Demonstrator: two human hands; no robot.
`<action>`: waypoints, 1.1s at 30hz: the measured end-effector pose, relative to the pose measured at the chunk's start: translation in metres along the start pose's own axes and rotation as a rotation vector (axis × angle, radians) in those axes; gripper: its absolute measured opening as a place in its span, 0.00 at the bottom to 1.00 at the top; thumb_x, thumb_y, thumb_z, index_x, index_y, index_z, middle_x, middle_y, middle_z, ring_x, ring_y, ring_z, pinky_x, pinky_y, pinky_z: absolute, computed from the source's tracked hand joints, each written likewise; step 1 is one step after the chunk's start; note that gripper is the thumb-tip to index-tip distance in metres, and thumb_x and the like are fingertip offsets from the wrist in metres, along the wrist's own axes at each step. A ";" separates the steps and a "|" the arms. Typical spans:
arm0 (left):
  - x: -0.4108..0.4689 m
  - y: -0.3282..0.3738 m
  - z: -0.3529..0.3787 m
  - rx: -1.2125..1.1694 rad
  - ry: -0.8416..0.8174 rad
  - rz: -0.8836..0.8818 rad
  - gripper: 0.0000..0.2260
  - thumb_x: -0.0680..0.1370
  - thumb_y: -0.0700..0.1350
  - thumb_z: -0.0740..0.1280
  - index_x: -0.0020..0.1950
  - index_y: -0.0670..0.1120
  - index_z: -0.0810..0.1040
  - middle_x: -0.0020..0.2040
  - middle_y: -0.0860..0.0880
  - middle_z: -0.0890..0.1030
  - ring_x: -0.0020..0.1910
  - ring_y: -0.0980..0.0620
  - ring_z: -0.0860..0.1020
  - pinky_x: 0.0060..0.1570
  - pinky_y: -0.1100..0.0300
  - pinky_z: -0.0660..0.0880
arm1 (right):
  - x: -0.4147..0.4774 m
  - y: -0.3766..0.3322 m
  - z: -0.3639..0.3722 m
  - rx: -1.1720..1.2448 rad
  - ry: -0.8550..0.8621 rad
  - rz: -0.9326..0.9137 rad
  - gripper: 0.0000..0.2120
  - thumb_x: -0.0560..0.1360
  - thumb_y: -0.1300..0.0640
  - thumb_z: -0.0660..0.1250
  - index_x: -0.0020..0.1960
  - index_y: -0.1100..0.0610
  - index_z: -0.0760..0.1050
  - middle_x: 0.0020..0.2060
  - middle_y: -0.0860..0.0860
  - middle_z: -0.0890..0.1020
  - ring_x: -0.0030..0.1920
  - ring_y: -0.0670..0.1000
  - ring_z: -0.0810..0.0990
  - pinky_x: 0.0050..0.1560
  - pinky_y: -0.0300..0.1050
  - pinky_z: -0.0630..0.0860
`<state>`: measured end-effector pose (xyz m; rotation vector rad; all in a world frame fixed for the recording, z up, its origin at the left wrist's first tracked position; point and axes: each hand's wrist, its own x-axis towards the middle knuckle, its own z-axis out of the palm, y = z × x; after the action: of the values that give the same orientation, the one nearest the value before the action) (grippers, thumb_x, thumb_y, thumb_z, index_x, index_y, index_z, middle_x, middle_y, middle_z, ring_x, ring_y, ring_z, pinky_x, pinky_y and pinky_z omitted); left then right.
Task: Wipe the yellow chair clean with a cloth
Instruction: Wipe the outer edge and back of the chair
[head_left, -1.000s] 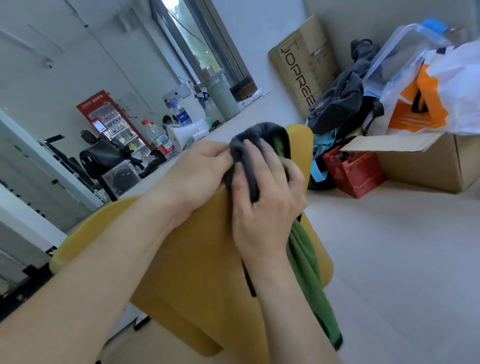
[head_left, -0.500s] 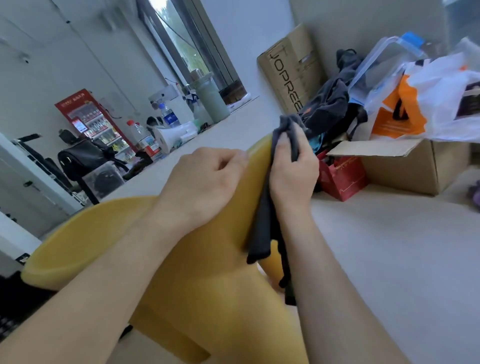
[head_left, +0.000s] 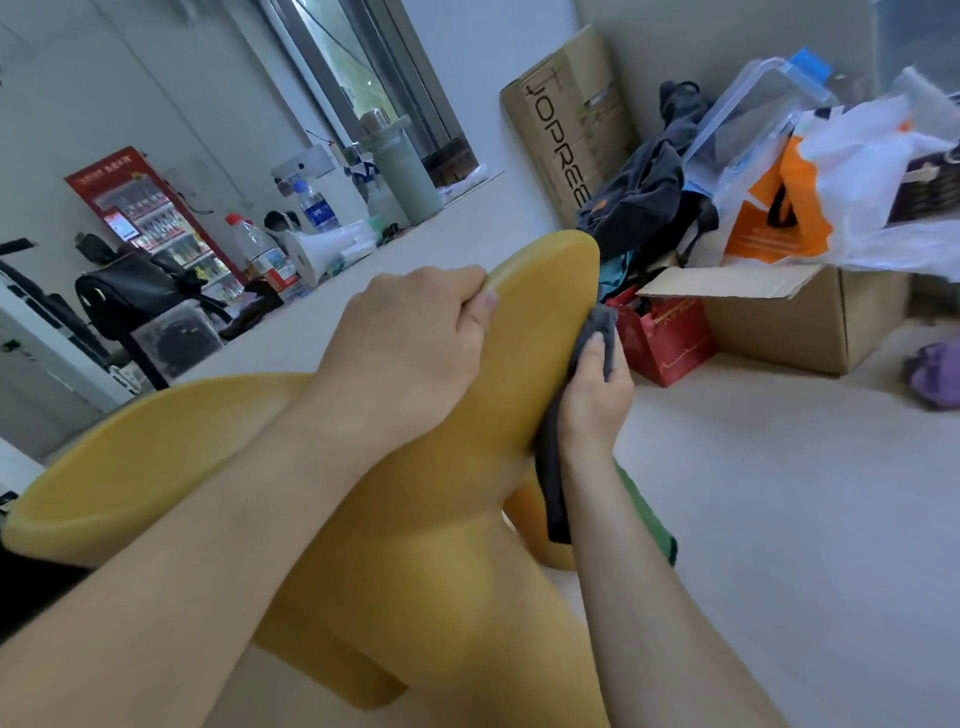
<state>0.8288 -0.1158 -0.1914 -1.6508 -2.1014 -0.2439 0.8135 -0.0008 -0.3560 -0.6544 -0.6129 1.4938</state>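
Note:
The yellow chair (head_left: 540, 332) fills the middle of the view, its curved back rising toward the centre. My left hand (head_left: 410, 353) grips the top rim of the backrest, fingers curled over the edge. My right hand (head_left: 592, 400) presses a dark grey cloth (head_left: 550, 467) with a green side against the right edge of the backrest, below the top. The cloth hangs down along my right forearm, and part of it is hidden behind my hand.
A red bag (head_left: 665, 338) and an open cardboard box (head_left: 810, 322) stand on the floor right of the chair, with bags and clothes piled above. A tall carton (head_left: 566, 135) leans on the wall. Bottles and a black bag (head_left: 130, 291) line the left ledge.
My right hand has slid the cloth from the top of the backrest down along its right edge. My left hand stays gripping the top rim.

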 end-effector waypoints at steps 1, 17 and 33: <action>-0.001 0.001 0.000 0.014 -0.015 0.013 0.15 0.82 0.51 0.54 0.57 0.45 0.77 0.41 0.46 0.80 0.43 0.46 0.76 0.46 0.49 0.72 | -0.007 0.017 -0.007 0.016 0.041 0.134 0.18 0.83 0.55 0.56 0.71 0.56 0.70 0.67 0.50 0.75 0.68 0.48 0.72 0.58 0.32 0.67; 0.006 -0.008 -0.010 0.117 -0.248 0.064 0.19 0.82 0.51 0.52 0.73 0.53 0.62 0.54 0.45 0.77 0.57 0.43 0.73 0.55 0.52 0.70 | -0.011 0.012 0.001 0.006 0.035 0.011 0.19 0.83 0.53 0.56 0.72 0.55 0.68 0.68 0.46 0.73 0.70 0.46 0.69 0.63 0.29 0.65; 0.004 -0.037 -0.024 -0.211 -0.431 -0.143 0.21 0.79 0.61 0.52 0.70 0.59 0.69 0.65 0.62 0.71 0.63 0.60 0.69 0.64 0.64 0.61 | -0.094 -0.018 0.021 -0.123 -0.116 -0.398 0.23 0.79 0.47 0.54 0.74 0.46 0.64 0.76 0.47 0.61 0.77 0.47 0.55 0.75 0.45 0.52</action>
<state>0.7982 -0.1315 -0.1634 -1.8017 -2.5964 -0.1696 0.8113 -0.0940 -0.3251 -0.5048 -0.8752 1.1329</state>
